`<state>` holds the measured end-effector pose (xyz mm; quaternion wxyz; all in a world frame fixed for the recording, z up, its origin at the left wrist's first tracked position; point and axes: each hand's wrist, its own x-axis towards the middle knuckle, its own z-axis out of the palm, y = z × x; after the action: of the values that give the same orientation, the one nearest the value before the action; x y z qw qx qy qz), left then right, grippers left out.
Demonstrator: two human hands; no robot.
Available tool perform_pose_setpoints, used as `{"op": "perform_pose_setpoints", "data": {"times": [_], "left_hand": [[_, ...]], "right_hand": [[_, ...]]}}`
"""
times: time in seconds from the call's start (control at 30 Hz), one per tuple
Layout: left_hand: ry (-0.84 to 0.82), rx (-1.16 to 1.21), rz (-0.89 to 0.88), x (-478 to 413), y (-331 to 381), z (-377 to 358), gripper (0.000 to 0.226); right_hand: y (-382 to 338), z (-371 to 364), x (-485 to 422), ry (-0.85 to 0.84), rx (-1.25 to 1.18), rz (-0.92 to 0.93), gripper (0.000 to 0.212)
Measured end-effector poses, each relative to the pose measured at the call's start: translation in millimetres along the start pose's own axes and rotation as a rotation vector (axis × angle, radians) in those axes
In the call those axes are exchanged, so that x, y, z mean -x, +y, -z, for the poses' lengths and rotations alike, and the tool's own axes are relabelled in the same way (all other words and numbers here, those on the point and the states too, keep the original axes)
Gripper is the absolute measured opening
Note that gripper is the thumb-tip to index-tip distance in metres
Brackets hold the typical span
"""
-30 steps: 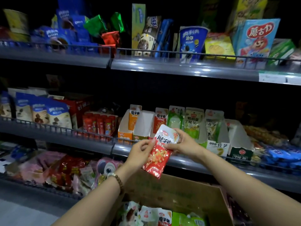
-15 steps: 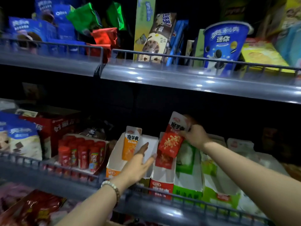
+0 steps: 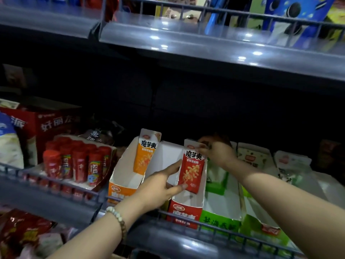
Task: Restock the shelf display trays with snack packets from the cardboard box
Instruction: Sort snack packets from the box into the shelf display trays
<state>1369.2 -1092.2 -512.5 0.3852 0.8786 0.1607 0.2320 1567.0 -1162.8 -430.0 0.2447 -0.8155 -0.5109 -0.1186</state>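
A red snack packet (image 3: 192, 171) stands upright in the red display tray (image 3: 184, 214) on the middle shelf. My right hand (image 3: 218, 152) pinches the packet's top edge from behind. My left hand (image 3: 160, 186) holds the tray's left wall between fingers and thumb, and the thumb tip touches the packet's lower corner. To the left, the orange display tray (image 3: 121, 191) holds one orange packet (image 3: 146, 152). Green display trays (image 3: 220, 221) with pale packets stand to the right. The cardboard box is out of view.
A wire rail (image 3: 214, 228) runs along the shelf's front edge. Red tubes in an open carton (image 3: 78, 165) and a red box (image 3: 54, 126) stand to the left. The upper shelf (image 3: 205, 45) hangs close above, carrying biscuit packs. Red bags (image 3: 22, 232) lie on the lower shelf.
My view moved closer to the shelf. My right hand lowered the red packet into the red tray. My left hand moved right from the orange tray and took hold of the red tray's wall.
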Motion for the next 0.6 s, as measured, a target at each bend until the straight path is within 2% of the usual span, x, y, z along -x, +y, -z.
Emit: {"op": "perform_pose_setpoints", "data": {"times": [0.13, 0.23, 0.33, 0.47, 0.6], "left_hand": [[0.002, 0.004, -0.01, 0, 1, -1, 0.067], [0.016, 0.006, -0.009, 0, 1, -2, 0.067], [0.024, -0.007, 0.005, 0, 0, -3, 0.069], [0.046, -0.052, 0.009, 1, 4, -3, 0.066], [0.068, -0.111, 0.042, 3, 10, -2, 0.073]], "right_hand": [[6, -1, -10, -0.042, -0.049, -0.033, 0.028], [8, -3, -14, -0.056, -0.106, -0.033, 0.034], [12, -5, -12, -0.016, -0.21, -0.041, 0.035], [16, -7, -7, 0.004, -0.218, -0.037, 0.035], [14, 5, 11, 0.06, -0.38, -0.046, 0.037]]}}
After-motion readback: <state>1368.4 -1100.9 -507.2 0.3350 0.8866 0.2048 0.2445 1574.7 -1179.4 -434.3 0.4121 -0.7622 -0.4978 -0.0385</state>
